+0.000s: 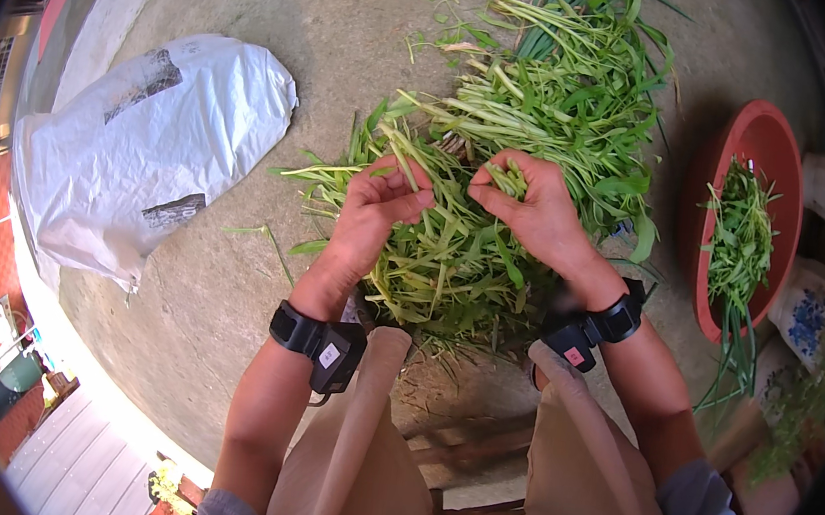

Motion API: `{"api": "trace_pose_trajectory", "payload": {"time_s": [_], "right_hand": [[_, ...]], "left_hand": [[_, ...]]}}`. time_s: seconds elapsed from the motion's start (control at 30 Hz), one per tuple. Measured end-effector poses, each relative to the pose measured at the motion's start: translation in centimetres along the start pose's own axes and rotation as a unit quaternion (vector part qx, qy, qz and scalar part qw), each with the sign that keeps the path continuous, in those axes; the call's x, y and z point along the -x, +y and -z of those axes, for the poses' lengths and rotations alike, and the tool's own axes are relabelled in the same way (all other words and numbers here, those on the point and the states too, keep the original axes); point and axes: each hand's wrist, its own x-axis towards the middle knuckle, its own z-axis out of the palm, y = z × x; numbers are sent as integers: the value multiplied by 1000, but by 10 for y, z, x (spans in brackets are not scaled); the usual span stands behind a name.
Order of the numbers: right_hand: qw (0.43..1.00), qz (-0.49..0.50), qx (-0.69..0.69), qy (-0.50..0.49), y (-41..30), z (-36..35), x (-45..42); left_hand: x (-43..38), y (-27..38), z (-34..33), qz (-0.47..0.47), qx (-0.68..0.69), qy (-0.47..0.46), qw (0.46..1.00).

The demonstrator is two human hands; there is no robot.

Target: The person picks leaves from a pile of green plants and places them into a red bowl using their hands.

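A large pile of leafy green vegetables (450, 261) with pale stems lies on the concrete floor before my knees. Over its left part is my left hand (388, 198), its thumb and fingers closed around a pale green stem (407, 166). My right hand (528, 198), at the pile's upper right, grips a small bunch of short green stems (507, 179). Behind it, more leafy stalks (541, 113) are spread with their stems pointing left. Long thin green leaves (556, 35) lie partly under them at the far end. Both wrists wear black strapped devices.
A red plastic basin (705, 273) holding leafy greens (742, 239) stands at the right, near patterned pots (806, 314). At the left lies a large white plastic bag (201, 115) with dark print. A few loose stems are scattered on the concrete floor (185, 339).
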Motion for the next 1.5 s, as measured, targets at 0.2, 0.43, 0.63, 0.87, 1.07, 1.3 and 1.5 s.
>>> {"api": "trace_pose_trajectory", "payload": {"time_s": [0.2, 0.43, 0.63, 0.87, 1.07, 1.3, 1.5], "right_hand": [[991, -12, 133, -26, -14, -14, 3], [992, 33, 121, 31, 1, -19, 4], [994, 30, 101, 32, -2, -20, 8], [991, 9, 133, 20, -5, -20, 14], [999, -15, 47, -7, 3, -11, 12], [996, 15, 88, -19, 3, -10, 14], [988, 65, 138, -31, 0, -9, 18]], "left_hand": [[-2, 1, -5, 15, 56, -73, 996], [-5, 0, -5, 75, 182, -75, 978], [-9, -5, -11, 76, 42, 34, 996], [-6, -11, -25, -3, -3, 98, 995], [-6, -19, -29, -7, 50, 159, 986], [-4, -11, -33, -8, -25, 130, 991], [-3, -25, -31, 70, 116, 90, 987]]}}
